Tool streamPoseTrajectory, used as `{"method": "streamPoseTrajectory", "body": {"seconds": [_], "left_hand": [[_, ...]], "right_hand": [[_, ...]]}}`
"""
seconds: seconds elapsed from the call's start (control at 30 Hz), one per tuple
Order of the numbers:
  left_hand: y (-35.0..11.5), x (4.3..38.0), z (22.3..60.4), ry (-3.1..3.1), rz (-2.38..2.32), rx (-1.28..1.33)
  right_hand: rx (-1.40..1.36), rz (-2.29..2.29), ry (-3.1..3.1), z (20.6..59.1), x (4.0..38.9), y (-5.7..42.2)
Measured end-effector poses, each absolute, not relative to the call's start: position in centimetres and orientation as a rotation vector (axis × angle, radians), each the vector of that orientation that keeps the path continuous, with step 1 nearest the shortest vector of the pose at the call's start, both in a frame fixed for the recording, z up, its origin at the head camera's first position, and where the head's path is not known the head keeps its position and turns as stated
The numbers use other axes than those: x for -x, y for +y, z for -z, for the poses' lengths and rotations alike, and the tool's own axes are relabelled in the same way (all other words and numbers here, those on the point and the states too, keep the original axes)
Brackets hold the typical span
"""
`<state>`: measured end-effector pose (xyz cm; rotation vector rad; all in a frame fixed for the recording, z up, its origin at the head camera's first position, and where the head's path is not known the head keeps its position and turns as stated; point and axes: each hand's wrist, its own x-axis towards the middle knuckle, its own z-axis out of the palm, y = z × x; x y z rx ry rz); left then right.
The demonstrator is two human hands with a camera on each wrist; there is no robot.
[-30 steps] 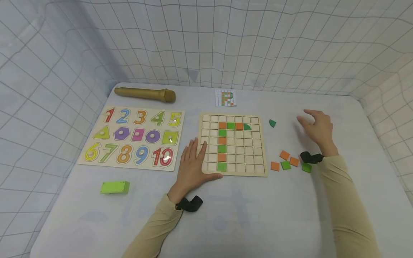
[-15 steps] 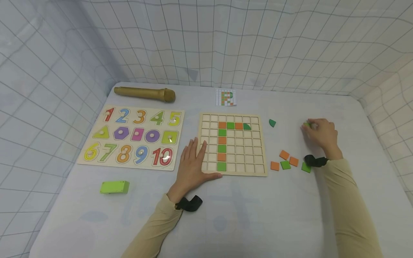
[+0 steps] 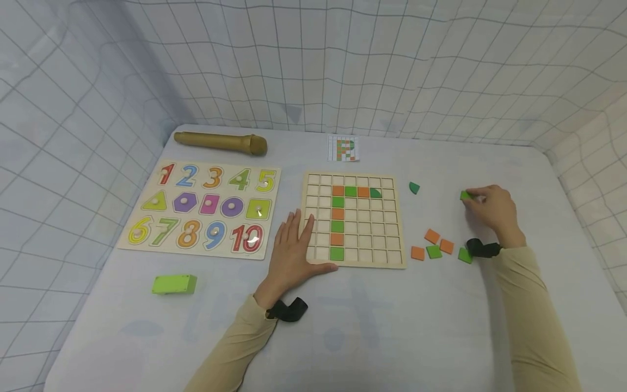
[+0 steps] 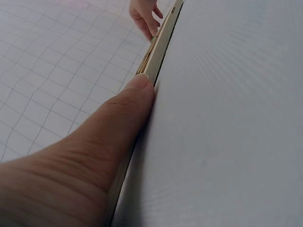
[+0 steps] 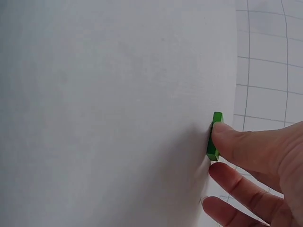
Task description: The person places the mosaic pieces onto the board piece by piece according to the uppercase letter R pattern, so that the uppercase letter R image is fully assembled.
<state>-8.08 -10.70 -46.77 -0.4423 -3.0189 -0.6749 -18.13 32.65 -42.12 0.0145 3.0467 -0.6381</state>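
Observation:
My left hand [image 3: 290, 256] lies with fingers spread on the left edge of a wooden grid board [image 3: 372, 264]; its thumb runs along the front edge, close up in the left wrist view. Orange and green square tiles fill a column and part of a row on the board, ending in a dark green quarter-round tile [image 3: 375, 193]. Off to the right, my right hand [image 3: 495, 209] pinches a green square tile [image 3: 465, 195]. The right wrist view has the thumb on that green tile [image 5: 215, 137], seen edge-on.
Several loose orange and green tiles [image 3: 434, 251] lie right of the board, below another quarter-round tile [image 3: 414, 187]. A pattern card [image 3: 343, 148] sits behind the board. To the left are a number puzzle [image 3: 196, 209], a gold microphone [image 3: 220, 142] and a green block [image 3: 174, 284].
My right hand came down from an unclosed pose and pinched the green tile, then shifted slightly right and nearer, leaving more of the tile visible. My left hand stayed put.

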Motion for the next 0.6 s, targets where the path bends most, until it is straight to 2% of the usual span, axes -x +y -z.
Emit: {"method": "streamPoseTrajectory", "body": {"seconds": [0.6], "left_hand": [[-10.64, 7.99, 46.71, -3.006, 0.677, 0.449]], "right_hand": [[-0.166, 0.910, 3.030, 41.94, 17.64, 32.66]]}}
